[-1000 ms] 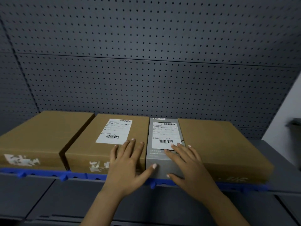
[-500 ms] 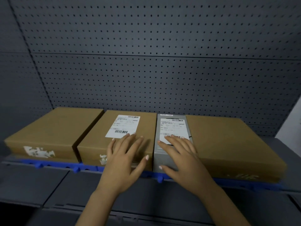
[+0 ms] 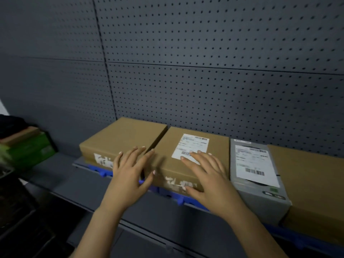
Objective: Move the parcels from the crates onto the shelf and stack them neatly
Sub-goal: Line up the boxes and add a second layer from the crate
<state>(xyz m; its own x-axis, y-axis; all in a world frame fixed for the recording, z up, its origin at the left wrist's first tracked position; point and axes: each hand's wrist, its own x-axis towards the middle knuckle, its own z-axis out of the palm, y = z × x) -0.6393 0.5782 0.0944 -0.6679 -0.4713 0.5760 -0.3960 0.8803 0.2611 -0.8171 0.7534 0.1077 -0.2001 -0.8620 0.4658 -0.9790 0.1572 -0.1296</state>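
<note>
A grey pegboard wall [image 3: 204,71] backs the grey shelf [image 3: 70,175]. Four parcels lie flat in a row on it, side by side on a blue strip [image 3: 100,170]: a plain brown parcel [image 3: 316,183] at the far right, a labelled brown parcel [image 3: 218,148] in the middle, another brown parcel [image 3: 121,136] to the left, and a narrow grey parcel [image 3: 260,194] between the first two. A green box [image 3: 35,148] sits at the far left. The left hand [image 3: 130,175], fingers spread wide, is over the seam between the two left parcels. The right hand [image 3: 208,177] lies flat and splayed on the labelled parcel, fingertips on its white label [image 3: 193,144].
</note>
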